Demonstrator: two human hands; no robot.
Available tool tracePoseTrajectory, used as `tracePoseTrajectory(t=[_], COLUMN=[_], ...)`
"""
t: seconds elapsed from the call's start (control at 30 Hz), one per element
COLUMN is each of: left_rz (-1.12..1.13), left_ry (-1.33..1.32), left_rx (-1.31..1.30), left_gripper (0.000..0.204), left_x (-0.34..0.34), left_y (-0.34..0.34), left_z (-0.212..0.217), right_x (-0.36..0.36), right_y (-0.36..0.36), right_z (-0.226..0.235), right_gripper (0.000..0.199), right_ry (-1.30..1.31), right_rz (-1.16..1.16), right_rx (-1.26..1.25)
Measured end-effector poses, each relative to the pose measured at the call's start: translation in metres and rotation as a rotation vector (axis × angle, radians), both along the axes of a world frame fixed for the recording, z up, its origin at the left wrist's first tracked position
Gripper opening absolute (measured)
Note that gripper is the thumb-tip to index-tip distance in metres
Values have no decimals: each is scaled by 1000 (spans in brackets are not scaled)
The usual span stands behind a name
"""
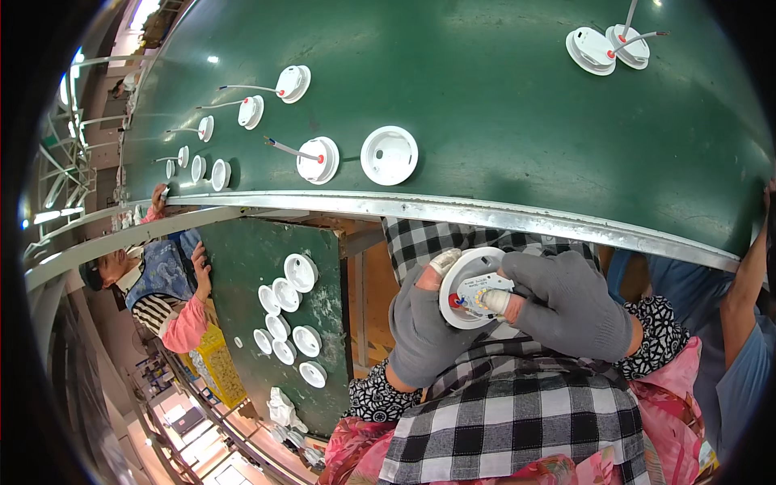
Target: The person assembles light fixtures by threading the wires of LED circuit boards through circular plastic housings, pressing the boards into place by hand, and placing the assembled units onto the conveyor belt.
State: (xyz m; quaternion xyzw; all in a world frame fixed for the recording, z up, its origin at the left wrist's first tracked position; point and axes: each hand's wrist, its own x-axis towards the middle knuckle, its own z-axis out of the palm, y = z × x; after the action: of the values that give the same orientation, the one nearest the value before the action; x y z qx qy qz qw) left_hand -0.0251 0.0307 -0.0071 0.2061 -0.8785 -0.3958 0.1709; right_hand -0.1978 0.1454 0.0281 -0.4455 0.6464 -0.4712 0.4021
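Observation:
Over my lap, a white round lamp housing is held up with its hollow side facing me. My left hand, in a grey glove with bare or taped fingertips, grips its left rim, the thumb along the edge. Inside the housing lies a small white LED circuit board with yellow dots, and a red piece shows beside it. My right hand, gloved the same way, is closed at the right side, its taped thumb pressing on the board. Its other fingers are partly hidden behind the rim.
A green worktop with a metal edge runs ahead. On it stand an open white housing, a wired housing and several more. At left, a side table bears several white rings. Co-workers sit at left and right.

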Motion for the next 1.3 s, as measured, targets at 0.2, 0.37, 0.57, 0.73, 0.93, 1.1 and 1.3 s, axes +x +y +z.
tracePoseTrajectory(t=[0.2, 0.37, 0.57, 0.73, 0.93, 1.1, 1.3], left_rz=[-108, -132, 0, -221, -474, -466, -504], left_ry=[-111, -45, -109, -113, -192, -93, -27], left_rx=[236, 128, 596, 274, 874, 1032, 967], left_gripper=[89, 90, 82, 72, 38, 36, 33], left_x=[4, 2, 6, -1, 16, 23, 9], left_y=[-1, -1, 6, -19, -56, -54, -55], left_z=[-3, -6, -13, 7, -21, -35, -30], right_x=[1, -1, 18, 12, 16, 19, 12], right_y=[6, 11, 16, 17, 20, 19, 21], right_z=[-6, -11, -26, -19, -19, -18, -25], right_gripper=[36, 66, 99, 97, 94, 95, 93], right_ry=[36, 133, 533, 405, 445, 450, 419], right_rz=[65, 5, -6, 37, 54, 24, 40], right_rx=[62, 110, 44, -16, -58, -96, -104])
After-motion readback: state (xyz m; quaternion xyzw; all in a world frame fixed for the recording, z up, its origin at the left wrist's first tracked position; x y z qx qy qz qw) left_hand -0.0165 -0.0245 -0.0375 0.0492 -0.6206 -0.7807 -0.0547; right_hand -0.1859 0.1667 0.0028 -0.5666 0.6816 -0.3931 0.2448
